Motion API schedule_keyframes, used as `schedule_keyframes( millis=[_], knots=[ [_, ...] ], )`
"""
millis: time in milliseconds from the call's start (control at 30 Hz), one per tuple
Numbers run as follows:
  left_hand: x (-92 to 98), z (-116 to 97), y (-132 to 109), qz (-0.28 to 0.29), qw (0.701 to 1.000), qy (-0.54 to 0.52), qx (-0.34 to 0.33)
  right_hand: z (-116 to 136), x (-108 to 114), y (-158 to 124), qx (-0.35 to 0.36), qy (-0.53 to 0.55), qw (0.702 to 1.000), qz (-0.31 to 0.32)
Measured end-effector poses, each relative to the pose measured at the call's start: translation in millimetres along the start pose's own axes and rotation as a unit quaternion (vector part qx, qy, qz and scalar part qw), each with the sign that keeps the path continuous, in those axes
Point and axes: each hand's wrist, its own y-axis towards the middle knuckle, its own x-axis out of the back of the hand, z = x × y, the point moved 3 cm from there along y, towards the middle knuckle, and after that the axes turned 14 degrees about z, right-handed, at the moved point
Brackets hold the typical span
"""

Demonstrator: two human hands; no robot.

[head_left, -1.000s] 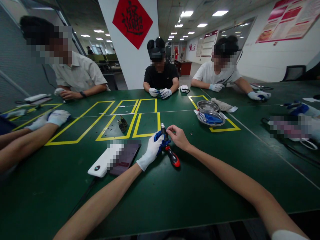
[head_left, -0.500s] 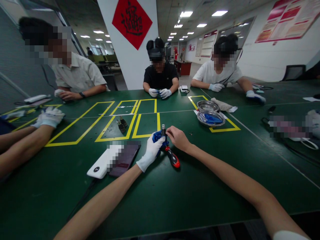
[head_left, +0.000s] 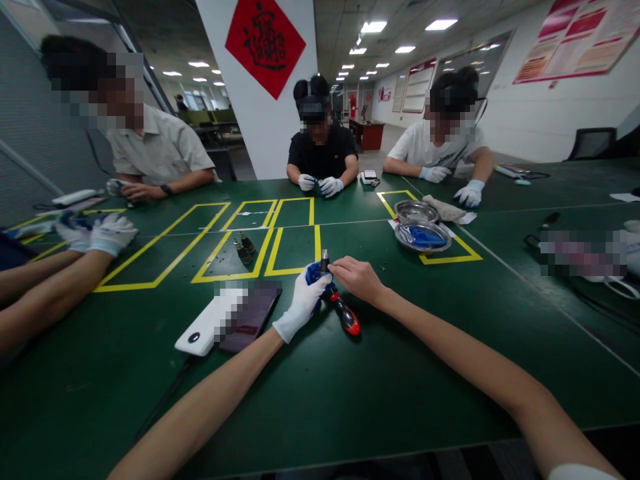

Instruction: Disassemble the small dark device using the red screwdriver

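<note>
My left hand [head_left: 305,297], in a white glove with blue on the palm side, is closed around a small dark cylindrical connector [head_left: 325,263] with a silvery top, held upright. My bare right hand [head_left: 357,277] has its fingertips pinched together against the connector's right side; anything between them is too small to make out. Under my left hand lies a screwdriver [head_left: 345,315] with a black and red handle, its tip hidden by the glove. Farther off to the left, a couple of similar dark connectors [head_left: 244,249] sit inside a yellow-taped outline.
A white power bank [head_left: 200,333] and a dark phone [head_left: 253,317] lie left of my forearm. Metal bowls [head_left: 423,240], one with blue cloth, stand at right. Tiny dark bits [head_left: 383,267] dot the green table [head_left: 400,387]. Co-workers' gloved hands [head_left: 107,233] work around it.
My right fingers have shifted slightly left, closer over the connector's side. My left hand stays nearly still. Across the table, a co-worker's gloved hand at right has drawn inward.
</note>
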Motion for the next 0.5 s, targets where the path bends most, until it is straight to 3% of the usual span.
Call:
schedule_keyframes(
  millis=[200,333,433,500],
  knots=[
    [1.2,4,1,0.001,1.000,-0.007,-0.003,-5,1,-2,0.024,0.022,0.999,-0.007],
    [2.4,8,2,-0.001,1.000,-0.022,-0.007,-6,1,-2,0.022,0.110,0.994,-0.002],
    [2.2,10,1,0.002,0.999,-0.036,0.013,-16,-1,0,-0.014,0.235,0.972,0.007],
    [0.6,9,0,0.008,0.998,-0.053,0.027,-33,-2,0,-0.076,0.286,0.955,-0.006]
  ],
)
